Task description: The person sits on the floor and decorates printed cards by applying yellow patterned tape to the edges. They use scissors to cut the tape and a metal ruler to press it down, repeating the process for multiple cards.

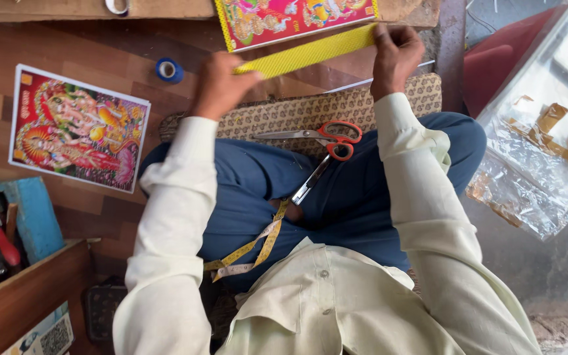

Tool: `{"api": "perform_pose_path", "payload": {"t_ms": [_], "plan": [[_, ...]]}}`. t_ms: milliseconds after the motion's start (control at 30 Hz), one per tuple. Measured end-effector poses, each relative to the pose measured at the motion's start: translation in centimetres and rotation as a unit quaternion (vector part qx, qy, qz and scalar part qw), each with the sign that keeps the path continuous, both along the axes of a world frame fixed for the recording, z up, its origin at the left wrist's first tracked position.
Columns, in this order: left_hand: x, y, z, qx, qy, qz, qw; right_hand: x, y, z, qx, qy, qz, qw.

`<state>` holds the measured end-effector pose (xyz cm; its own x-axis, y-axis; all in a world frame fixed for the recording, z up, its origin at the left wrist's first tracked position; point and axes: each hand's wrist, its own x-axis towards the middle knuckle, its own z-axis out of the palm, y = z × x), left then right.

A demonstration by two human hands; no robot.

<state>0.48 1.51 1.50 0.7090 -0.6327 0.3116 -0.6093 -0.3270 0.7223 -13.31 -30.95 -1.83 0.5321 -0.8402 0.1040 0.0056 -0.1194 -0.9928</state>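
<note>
Yellow strip (307, 54), long and finely textured, is stretched between both hands just below the bottom edge of a bright pink devotional picture (290, 18), as if being lined up against that edge. From the head camera, the left hand (221, 84) is closed around the strip's lower left end, fingers curled over it, while the right hand (396, 54) pinches the upper right end, fingers folded down on it. Gripping both ends pulls the strip taut and straight, which seems the reason for the two-handed hold.

On the person's lap, over the blue trousers, lie orange-handled scissors (327, 148), blades apart, within easy reach of either hand. A yellow measuring tape (258, 246) trails down across the lap beside them. A patterned cushion (310, 108) sits between the knees and the work.

Off to the left on the wooden floor (93, 52) rests a second colourful print (77, 128), with a small blue tape roll (169, 70) nearby. A blue box of tools (31, 217) stands at the left edge. Crinkled clear plastic sheeting (540, 144) lies to the right.
</note>
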Motion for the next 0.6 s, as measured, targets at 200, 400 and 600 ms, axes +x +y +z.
{"api": "perform_pose_path", "payload": {"t_ms": [200,400,600], "plan": [[0.5,1.4,-0.3,0.16,0.061,0.186,0.967,1.3,-1.2,-2.1,-0.04,-0.011,-0.063,0.997],[1.0,0.9,0.0,0.053,0.135,0.234,0.961,1.6,-2.0,-3.2,0.063,-0.03,-0.032,0.997],[0.7,0.6,0.8,-0.069,0.302,0.209,0.928,1.2,-2.9,-3.8,0.094,-0.04,-0.005,0.995]]}}
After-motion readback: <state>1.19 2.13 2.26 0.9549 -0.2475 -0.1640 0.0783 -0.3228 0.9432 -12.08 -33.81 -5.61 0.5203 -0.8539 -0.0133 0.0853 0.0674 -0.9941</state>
